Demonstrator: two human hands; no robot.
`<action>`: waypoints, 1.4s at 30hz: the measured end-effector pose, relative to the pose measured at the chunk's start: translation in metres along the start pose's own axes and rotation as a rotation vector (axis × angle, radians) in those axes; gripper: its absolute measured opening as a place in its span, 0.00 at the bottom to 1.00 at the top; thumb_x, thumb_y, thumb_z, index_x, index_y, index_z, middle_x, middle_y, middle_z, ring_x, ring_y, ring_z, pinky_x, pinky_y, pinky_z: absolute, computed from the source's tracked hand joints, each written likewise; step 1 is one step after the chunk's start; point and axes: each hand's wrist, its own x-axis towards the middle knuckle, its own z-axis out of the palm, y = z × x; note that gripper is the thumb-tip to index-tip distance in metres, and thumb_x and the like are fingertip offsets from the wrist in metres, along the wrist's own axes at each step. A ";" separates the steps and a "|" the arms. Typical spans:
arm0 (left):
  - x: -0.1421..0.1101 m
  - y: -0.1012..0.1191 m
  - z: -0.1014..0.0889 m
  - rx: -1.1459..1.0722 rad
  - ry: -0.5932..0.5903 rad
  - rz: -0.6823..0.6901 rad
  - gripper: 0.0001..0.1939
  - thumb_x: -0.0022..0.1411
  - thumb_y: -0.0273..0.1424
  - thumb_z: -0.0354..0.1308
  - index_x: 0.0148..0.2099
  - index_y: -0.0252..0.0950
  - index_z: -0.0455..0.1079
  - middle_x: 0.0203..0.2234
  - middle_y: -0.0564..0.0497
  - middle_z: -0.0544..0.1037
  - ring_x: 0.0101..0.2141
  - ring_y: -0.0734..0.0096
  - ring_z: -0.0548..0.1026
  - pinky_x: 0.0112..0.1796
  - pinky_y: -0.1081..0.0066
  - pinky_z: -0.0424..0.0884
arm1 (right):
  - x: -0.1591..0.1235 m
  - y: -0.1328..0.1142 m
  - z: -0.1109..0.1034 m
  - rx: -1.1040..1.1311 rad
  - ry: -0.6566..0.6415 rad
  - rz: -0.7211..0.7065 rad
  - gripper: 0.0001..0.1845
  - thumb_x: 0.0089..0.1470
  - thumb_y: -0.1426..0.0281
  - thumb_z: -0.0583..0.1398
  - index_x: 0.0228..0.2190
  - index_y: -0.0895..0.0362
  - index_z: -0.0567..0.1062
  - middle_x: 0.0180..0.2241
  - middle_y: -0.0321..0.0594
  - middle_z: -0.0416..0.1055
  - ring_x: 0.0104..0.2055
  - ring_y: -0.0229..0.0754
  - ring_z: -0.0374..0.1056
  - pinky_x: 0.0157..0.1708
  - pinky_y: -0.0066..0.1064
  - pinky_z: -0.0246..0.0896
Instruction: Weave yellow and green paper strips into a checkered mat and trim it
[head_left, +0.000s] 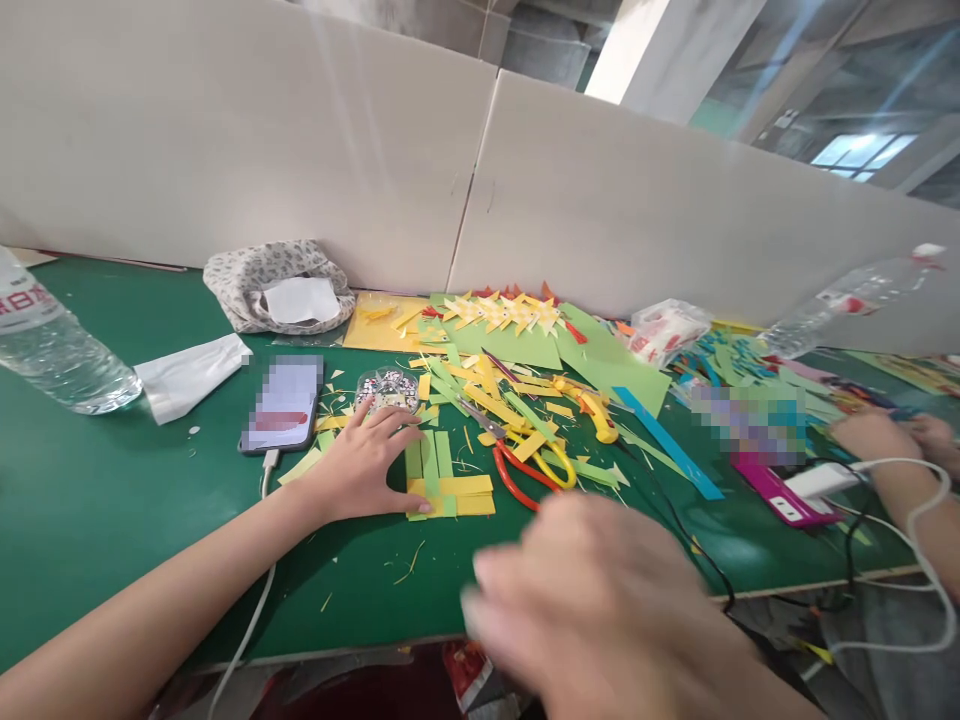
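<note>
My left hand (371, 462) lies on the green table with its fingers spread. Its thumb rests on the lower left corner of a small weave of green and yellow paper strips (454, 490). By its fingertips is a clear round case of googly eyes (388, 388). My right hand (574, 590) is smeared by motion near the table's front edge, so its fingers and anything in them cannot be made out. Just beyond it lie scissors with red and yellow handles (517, 455), among loose paper strips. A yellow glue gun (589, 402) sits behind them.
A phone (283, 405) with a white cable and a water bottle (64, 350) stand left. Woven yellow paper fish (502, 312) lie at the back near a cloth pouch (277, 285). Right are a magenta power strip (784, 495), cables and another person's hands (877, 437).
</note>
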 end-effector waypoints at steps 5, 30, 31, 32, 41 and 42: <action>0.000 -0.001 0.003 -0.014 0.037 -0.019 0.39 0.45 0.58 0.53 0.52 0.38 0.60 0.50 0.44 0.68 0.53 0.52 0.60 0.56 0.48 0.43 | 0.021 0.057 0.062 -0.030 -0.281 0.029 0.10 0.56 0.68 0.54 0.39 0.54 0.72 0.36 0.39 0.75 0.41 0.39 0.68 0.40 0.33 0.66; -0.002 -0.002 0.004 0.054 0.086 -0.031 0.35 0.44 0.61 0.49 0.41 0.35 0.61 0.52 0.40 0.64 0.56 0.50 0.57 0.58 0.49 0.38 | 0.005 0.067 0.115 -0.056 -0.295 0.030 0.11 0.50 0.69 0.61 0.37 0.57 0.67 0.36 0.41 0.73 0.40 0.44 0.68 0.42 0.38 0.61; -0.002 -0.002 0.005 0.047 0.089 -0.027 0.34 0.44 0.60 0.49 0.41 0.36 0.61 0.52 0.40 0.64 0.56 0.50 0.57 0.58 0.49 0.38 | 0.004 0.067 0.115 -0.057 -0.272 0.010 0.11 0.50 0.69 0.61 0.37 0.57 0.67 0.36 0.41 0.73 0.40 0.44 0.68 0.44 0.38 0.60; -0.002 -0.002 0.005 0.043 0.092 -0.025 0.34 0.44 0.60 0.50 0.41 0.36 0.61 0.52 0.40 0.64 0.56 0.50 0.57 0.58 0.49 0.38 | 0.004 0.067 0.114 -0.062 -0.250 -0.008 0.11 0.50 0.70 0.61 0.37 0.57 0.67 0.36 0.41 0.73 0.41 0.43 0.68 0.45 0.39 0.59; -0.003 -0.004 0.008 0.058 0.088 -0.021 0.33 0.44 0.59 0.51 0.40 0.36 0.60 0.52 0.40 0.64 0.55 0.50 0.57 0.57 0.47 0.41 | -0.001 0.065 0.113 -0.056 -0.210 -0.020 0.06 0.52 0.73 0.58 0.35 0.56 0.67 0.34 0.38 0.74 0.40 0.41 0.69 0.50 0.39 0.54; -0.003 -0.004 0.007 0.054 0.090 -0.021 0.33 0.44 0.59 0.52 0.40 0.36 0.60 0.51 0.40 0.64 0.55 0.50 0.57 0.57 0.47 0.41 | 0.000 0.063 0.112 -0.043 -0.203 -0.026 0.06 0.52 0.74 0.58 0.34 0.56 0.67 0.34 0.38 0.74 0.41 0.40 0.69 0.51 0.39 0.54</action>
